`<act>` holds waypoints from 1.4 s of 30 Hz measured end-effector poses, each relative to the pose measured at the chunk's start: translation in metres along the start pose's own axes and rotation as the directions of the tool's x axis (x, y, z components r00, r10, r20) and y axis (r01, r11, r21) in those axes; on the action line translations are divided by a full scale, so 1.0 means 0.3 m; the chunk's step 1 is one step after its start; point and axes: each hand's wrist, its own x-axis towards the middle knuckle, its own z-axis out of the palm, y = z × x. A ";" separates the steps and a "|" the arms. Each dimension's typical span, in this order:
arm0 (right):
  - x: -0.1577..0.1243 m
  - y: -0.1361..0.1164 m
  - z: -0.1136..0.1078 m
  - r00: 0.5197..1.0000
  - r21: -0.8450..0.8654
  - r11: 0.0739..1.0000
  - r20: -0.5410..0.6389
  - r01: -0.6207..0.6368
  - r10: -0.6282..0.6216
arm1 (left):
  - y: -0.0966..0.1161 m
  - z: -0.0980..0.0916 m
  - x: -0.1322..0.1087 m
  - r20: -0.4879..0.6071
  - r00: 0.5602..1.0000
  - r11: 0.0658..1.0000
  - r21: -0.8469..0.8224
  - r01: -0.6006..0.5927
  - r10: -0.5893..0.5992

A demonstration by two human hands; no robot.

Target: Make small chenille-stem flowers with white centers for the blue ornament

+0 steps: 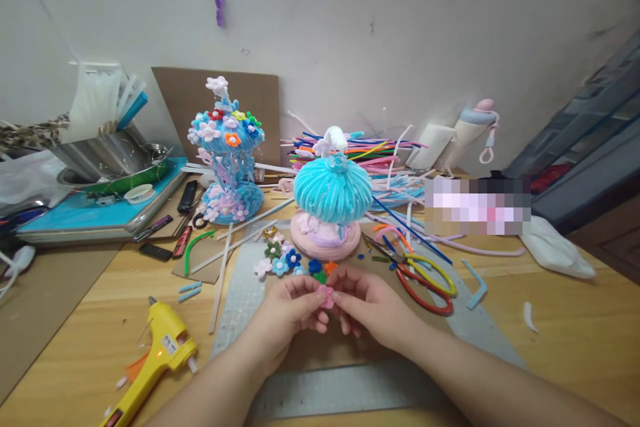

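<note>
Two hands share the grip: left hand and right hand both pinch one pink flower, just before the loose flowers. Uneven pulling could distort its petals; too slack a pinch might drop it.

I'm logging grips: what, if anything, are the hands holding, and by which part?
A small pink flower, by its petals at opposite sides: left hand and right hand.
</note>
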 end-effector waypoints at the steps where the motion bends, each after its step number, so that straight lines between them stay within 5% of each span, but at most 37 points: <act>1: -0.001 -0.001 -0.005 0.999 0.003 0.999 0.007 0.033 -0.033 | 0.001 -0.003 -0.002 0.016 1.000 1.000 -0.023 0.012 -0.012; 8: -0.012 -0.002 -0.024 0.998 -0.116 0.991 0.006 0.066 -0.066 | -0.001 -0.006 -0.008 0.066 0.996 0.995 -0.083 0.058 -0.052; 14: -0.011 0.011 -0.014 0.991 -0.028 0.990 -0.003 0.135 -0.135 | -0.006 -0.010 -0.007 0.123 0.987 0.974 -0.189 0.123 -0.101; 18: -0.020 0.001 -0.021 0.978 -0.149 0.967 0.050 0.209 -0.203 | -0.014 -0.013 -0.005 0.109 0.985 0.952 -0.261 0.157 -0.133; 25: -0.034 -0.023 -0.041 0.924 -0.581 0.728 0.134 0.365 -0.357 | -0.011 -0.001 -0.016 0.127 0.984 0.970 -0.196 0.145 -0.122; 35: -0.038 -0.020 -0.077 0.839 -0.762 0.384 0.373 0.521 -0.396 | 0.002 0.000 -0.023 0.147 0.974 0.978 -0.092 0.186 -0.172; 42: -0.043 -0.023 -0.077 0.827 -0.758 0.366 0.395 0.540 -0.401 | 0.001 -0.001 -0.028 0.195 0.956 0.974 -0.020 0.227 -0.219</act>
